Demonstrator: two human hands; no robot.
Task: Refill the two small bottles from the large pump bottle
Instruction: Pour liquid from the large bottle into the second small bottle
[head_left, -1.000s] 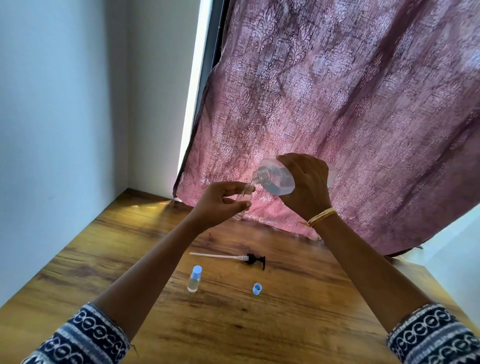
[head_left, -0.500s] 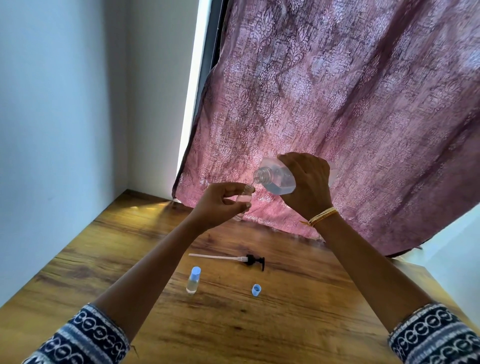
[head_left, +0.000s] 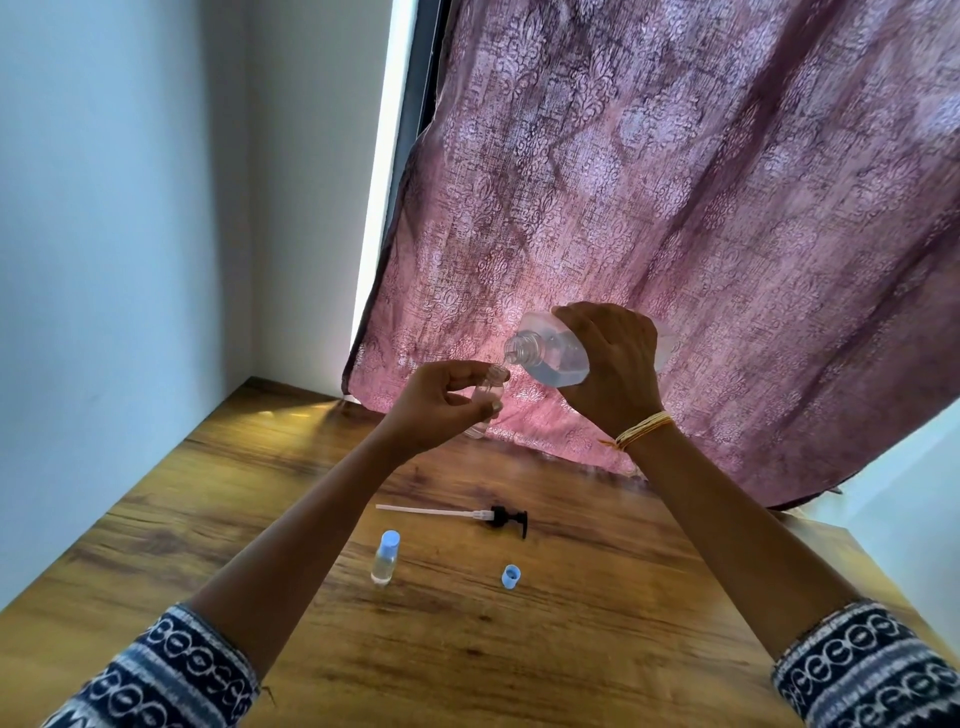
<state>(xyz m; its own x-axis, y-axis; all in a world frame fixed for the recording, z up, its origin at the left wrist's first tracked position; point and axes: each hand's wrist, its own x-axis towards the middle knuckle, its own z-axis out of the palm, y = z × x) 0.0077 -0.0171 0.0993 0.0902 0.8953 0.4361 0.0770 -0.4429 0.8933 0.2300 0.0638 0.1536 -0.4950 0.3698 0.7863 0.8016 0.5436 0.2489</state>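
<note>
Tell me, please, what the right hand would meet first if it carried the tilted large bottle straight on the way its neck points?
Probably the small bottle gripped by the left hand: the large bottle in the right hand points down-left at its mouth, nearly touching, though depth is unclear.

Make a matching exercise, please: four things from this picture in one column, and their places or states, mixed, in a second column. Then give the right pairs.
Things
1. large bottle
2. open small bottle
3. capped small bottle
4. pump head

Places or states
A. lies on the table, with its long tube pointing left
B. stands upright on the table with a blue cap on
C. tilted in the right hand, neck pointing down-left
D. gripped by the left hand under the larger neck

Pairs: 1-C, 2-D, 3-B, 4-A
</note>
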